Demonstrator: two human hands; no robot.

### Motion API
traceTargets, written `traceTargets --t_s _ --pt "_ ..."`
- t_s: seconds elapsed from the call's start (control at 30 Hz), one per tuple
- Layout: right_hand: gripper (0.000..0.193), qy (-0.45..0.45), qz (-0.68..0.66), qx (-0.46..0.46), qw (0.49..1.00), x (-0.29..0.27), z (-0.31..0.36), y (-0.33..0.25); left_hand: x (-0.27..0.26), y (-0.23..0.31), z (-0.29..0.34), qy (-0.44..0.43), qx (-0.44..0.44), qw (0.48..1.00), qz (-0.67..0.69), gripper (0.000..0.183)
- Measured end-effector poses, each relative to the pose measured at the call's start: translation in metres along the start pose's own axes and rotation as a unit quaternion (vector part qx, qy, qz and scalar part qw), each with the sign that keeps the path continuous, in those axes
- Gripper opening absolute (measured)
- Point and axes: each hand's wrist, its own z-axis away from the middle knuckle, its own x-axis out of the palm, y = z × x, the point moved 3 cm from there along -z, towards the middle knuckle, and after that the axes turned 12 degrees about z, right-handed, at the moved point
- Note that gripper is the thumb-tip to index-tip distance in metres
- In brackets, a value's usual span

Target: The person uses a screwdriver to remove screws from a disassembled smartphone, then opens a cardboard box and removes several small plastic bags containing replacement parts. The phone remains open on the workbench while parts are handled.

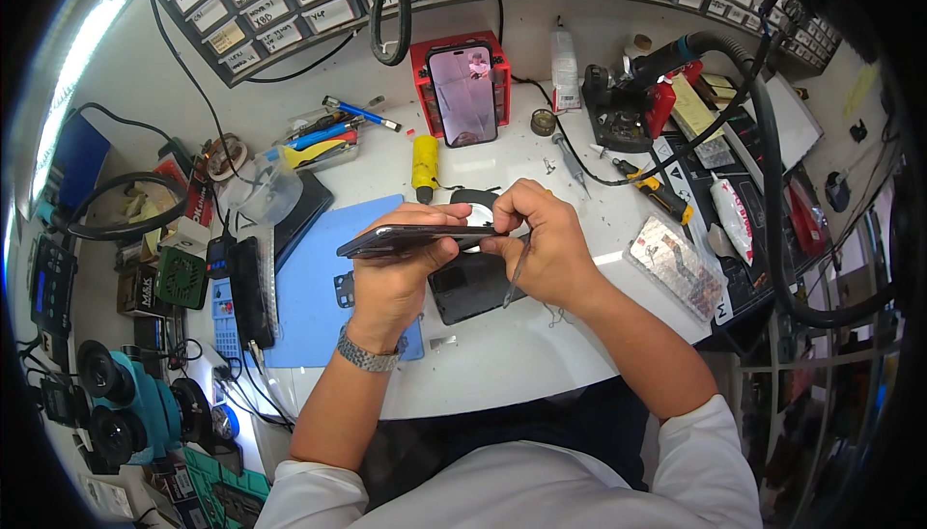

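Note:
My left hand (396, 273) is closed round a dark smartphone (410, 237), held nearly edge-on above the bench. At the phone's right end, the thumb and fingertips of my right hand (543, 247) are pinched together. A thin grey metal tool (519, 270) slants down out of my right hand; its exact kind is unclear. Whatever lies between the right fingertips is hidden. Under my hands rests a dark phone back cover (463, 295) on the white bench, and a small dark phone part (344, 289) lies on the blue mat beside my left wrist.
On the bench (521, 365), a blue mat (299, 312) lies left. A phone (463, 95) leans on a red rack at the back, near a yellow bottle (425, 164). A yellow-black screwdriver (657, 191) and a silvery sheet (676, 264) lie right; a teal microscope (135, 403) stands left.

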Motion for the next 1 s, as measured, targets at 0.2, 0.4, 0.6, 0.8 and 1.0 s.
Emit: traceTargets --t_s 0.2,0.4,0.6,0.8,1.0 --pt "0.035 -0.032 -0.024 0.018 0.999 0.0 -0.004 -0.004 0.001 -0.001 -0.005 0.048 -0.035 0.998 -0.013 0.032" --pt "0.031 -0.057 -0.051 0.074 0.994 0.005 -0.002 0.005 0.004 -0.001 -0.005 0.049 -0.073 0.996 -0.023 0.034" --pt "0.03 -0.068 -0.057 0.098 0.991 0.003 -0.002 0.004 0.003 -0.005 -0.003 0.064 -0.081 0.994 -0.037 0.024" --pt "0.023 -0.095 -0.134 0.123 0.979 0.005 0.0 0.007 0.013 -0.003 -0.001 0.088 -0.085 0.992 -0.042 0.023" --pt "0.022 -0.125 -0.145 0.128 0.973 0.004 0.0 0.008 0.015 -0.002 0.0 0.087 -0.098 0.99 -0.048 0.023"
